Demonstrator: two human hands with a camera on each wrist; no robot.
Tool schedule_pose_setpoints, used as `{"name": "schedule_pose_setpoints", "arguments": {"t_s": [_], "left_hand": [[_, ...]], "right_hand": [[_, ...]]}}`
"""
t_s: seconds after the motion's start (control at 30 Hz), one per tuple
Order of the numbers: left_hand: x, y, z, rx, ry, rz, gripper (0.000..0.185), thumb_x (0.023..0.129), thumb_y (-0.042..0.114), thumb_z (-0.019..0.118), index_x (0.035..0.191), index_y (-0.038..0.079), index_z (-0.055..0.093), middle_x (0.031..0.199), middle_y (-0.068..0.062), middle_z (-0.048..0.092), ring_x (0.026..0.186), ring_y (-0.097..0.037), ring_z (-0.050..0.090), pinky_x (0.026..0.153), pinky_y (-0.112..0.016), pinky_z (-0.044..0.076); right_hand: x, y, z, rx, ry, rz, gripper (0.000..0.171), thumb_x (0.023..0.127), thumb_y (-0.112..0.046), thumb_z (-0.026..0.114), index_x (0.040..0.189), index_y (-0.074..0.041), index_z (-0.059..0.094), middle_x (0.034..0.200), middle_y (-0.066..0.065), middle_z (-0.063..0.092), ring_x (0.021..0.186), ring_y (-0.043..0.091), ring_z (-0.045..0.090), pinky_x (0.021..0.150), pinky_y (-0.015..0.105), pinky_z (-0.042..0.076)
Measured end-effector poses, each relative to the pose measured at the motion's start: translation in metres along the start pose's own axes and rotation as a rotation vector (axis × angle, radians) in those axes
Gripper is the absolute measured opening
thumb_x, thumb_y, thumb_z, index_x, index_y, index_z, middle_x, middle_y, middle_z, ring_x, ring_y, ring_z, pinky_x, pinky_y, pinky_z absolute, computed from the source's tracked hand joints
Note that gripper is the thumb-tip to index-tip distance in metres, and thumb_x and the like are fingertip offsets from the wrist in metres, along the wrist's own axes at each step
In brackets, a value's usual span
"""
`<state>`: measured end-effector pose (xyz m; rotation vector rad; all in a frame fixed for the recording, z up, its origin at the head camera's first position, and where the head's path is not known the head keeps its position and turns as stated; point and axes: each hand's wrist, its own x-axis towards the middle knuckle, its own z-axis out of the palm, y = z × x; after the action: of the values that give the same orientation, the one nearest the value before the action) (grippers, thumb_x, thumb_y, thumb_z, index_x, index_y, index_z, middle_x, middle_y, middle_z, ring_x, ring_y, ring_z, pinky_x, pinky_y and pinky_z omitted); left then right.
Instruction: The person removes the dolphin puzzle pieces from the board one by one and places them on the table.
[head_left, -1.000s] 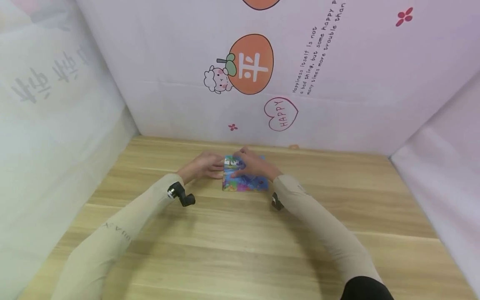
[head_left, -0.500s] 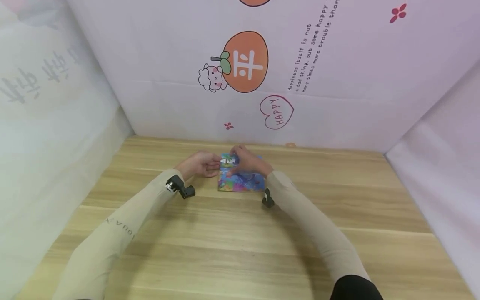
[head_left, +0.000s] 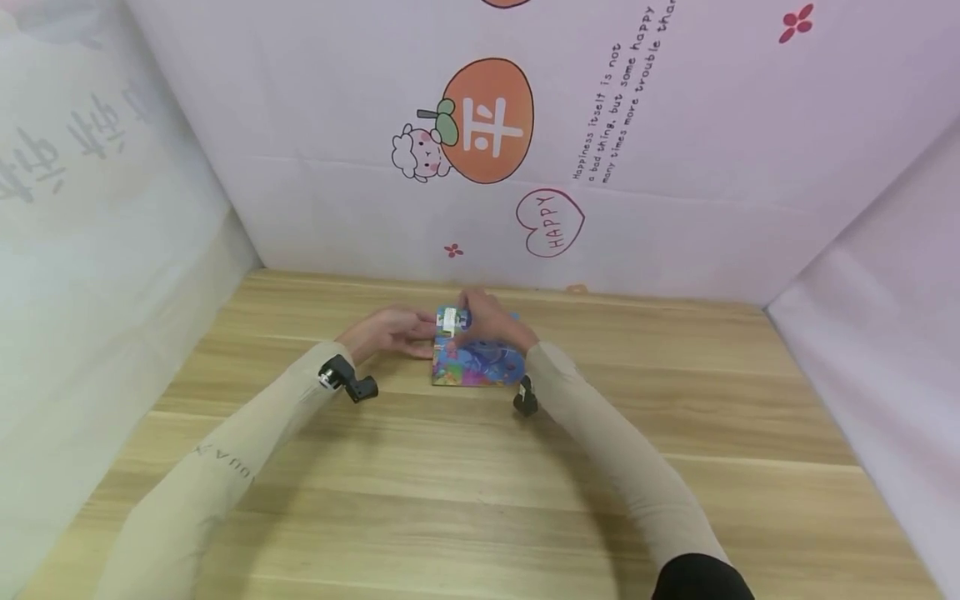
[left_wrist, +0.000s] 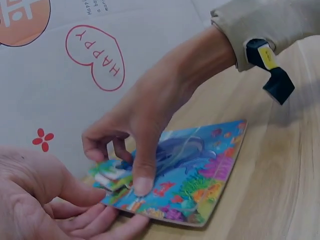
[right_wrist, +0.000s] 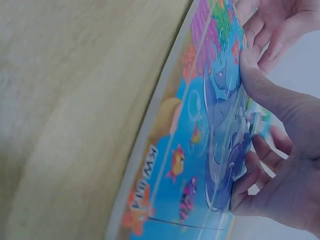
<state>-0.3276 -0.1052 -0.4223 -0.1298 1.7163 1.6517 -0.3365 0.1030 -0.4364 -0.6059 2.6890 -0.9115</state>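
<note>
A flat jigsaw puzzle board [head_left: 483, 367] lies on the table, printed with a dolphin, corals and fish. My right hand [head_left: 491, 321] reaches over it, thumb and curled fingers spread around a small puzzle piece [left_wrist: 114, 175] at the board's left part. In the left wrist view that white and green piece is tilted up and slightly blurred, with the right thumb [left_wrist: 143, 182] beside it. My left hand [head_left: 390, 329] is at the board's left edge, its fingers loosely extended against that edge and its thumb near the piece. The right palm hides part of the picture.
The wooden table [head_left: 465, 483] extends in front and to both sides. A printed cloth wall [head_left: 337, 217] stands close behind the board, with further cloth walls at left and right. Each sleeve carries a black wrist camera [head_left: 348, 379].
The view has shifted slightly, so both hands and board sit a little further left. The white patch under the right fingers has tilted and looks brighter. The left hand stays by the board's edge.
</note>
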Motion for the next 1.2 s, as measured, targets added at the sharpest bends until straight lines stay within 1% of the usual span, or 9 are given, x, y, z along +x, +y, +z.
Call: {"name": "schedule_pose_setpoints", "arguments": {"t_s": [0.13,0.23,0.4,0.57,0.67,0.87,0.97,1.07,1.2], "left_hand": [[0.001,-0.007,-0.004,0.039,0.008,0.083,0.050,0.105,-0.006,0.051,0.154,-0.008,0.041,0.151,-0.028,0.050,0.138,-0.041,0.054,0.109,-0.040,0.057],[0.002,-0.012,-0.005,0.086,0.031,0.139,0.047,0.104,-0.004,0.055,0.150,-0.010,0.046,0.146,-0.029,0.055,0.129,-0.037,0.063,0.104,-0.038,0.060],[0.005,-0.016,-0.003,0.181,0.045,0.221,0.052,0.099,-0.009,0.059,0.148,-0.014,0.044,0.139,-0.029,0.057,0.109,-0.026,0.068,0.099,-0.036,0.063],[0.009,-0.018,0.002,0.196,0.087,0.222,0.059,0.096,-0.012,0.063,0.150,-0.011,0.040,0.135,-0.026,0.056,0.097,-0.021,0.066,0.091,-0.030,0.066],[0.012,-0.019,0.004,0.198,0.112,0.220,0.061,0.095,-0.012,0.064,0.152,-0.009,0.040,0.137,-0.026,0.056,0.096,-0.020,0.065,0.090,-0.030,0.066],[0.011,-0.018,0.006,0.196,0.128,0.229,0.063,0.096,-0.010,0.066,0.153,-0.008,0.040,0.143,-0.030,0.054,0.103,-0.026,0.067,0.091,-0.032,0.066],[0.009,-0.016,0.006,0.197,0.140,0.231,0.063,0.095,-0.009,0.067,0.154,-0.007,0.042,0.144,-0.029,0.055,0.108,-0.030,0.068,0.085,-0.032,0.067],[0.008,-0.016,0.006,0.195,0.148,0.225,0.064,0.095,-0.009,0.067,0.154,-0.006,0.042,0.144,-0.029,0.055,0.113,-0.035,0.068,0.080,-0.032,0.068],[0.006,-0.015,0.005,0.195,0.141,0.207,0.065,0.096,-0.009,0.066,0.155,-0.005,0.039,0.146,-0.029,0.054,0.118,-0.038,0.067,0.078,-0.033,0.069]], "right_hand": [[-0.001,0.000,0.002,0.063,0.011,-0.006,0.066,0.080,-0.023,0.092,0.123,-0.001,0.047,0.110,0.012,0.053,0.099,0.024,0.050,0.089,0.036,0.054],[-0.002,0.001,0.003,0.062,0.014,-0.029,0.064,0.085,-0.021,0.089,0.129,0.000,0.048,0.119,0.015,0.057,0.105,0.025,0.053,0.098,0.037,0.055],[-0.003,0.003,0.005,0.113,0.037,-0.078,0.044,0.097,-0.008,0.074,0.131,0.003,0.049,0.135,0.024,0.056,0.114,0.034,0.059,0.106,0.044,0.055],[-0.006,0.002,0.007,0.198,0.064,-0.057,0.038,0.100,-0.002,0.068,0.133,0.003,0.051,0.139,0.024,0.055,0.120,0.039,0.061,0.105,0.047,0.056],[-0.007,0.001,0.008,0.254,0.099,-0.014,0.038,0.099,-0.001,0.068,0.134,0.002,0.053,0.138,0.023,0.056,0.120,0.041,0.061,0.099,0.047,0.060],[-0.007,-0.001,0.000,0.380,0.171,0.065,0.037,0.098,0.000,0.068,0.132,0.007,0.054,0.113,0.022,0.063,0.096,0.030,0.065,0.080,0.034,0.061],[-0.010,-0.003,-0.009,0.523,0.148,0.116,0.039,0.099,0.002,0.065,0.135,0.010,0.052,0.110,0.021,0.063,0.091,0.027,0.067,0.087,0.038,0.066],[-0.014,-0.001,-0.016,0.673,0.125,0.170,0.041,0.100,0.005,0.062,0.138,0.012,0.048,0.112,0.021,0.062,0.092,0.028,0.070,0.098,0.047,0.064],[-0.025,0.005,-0.027,0.728,0.123,0.221,0.040,0.101,0.005,0.061,0.138,0.012,0.046,0.110,0.021,0.064,0.089,0.027,0.073,0.101,0.051,0.062]]}}
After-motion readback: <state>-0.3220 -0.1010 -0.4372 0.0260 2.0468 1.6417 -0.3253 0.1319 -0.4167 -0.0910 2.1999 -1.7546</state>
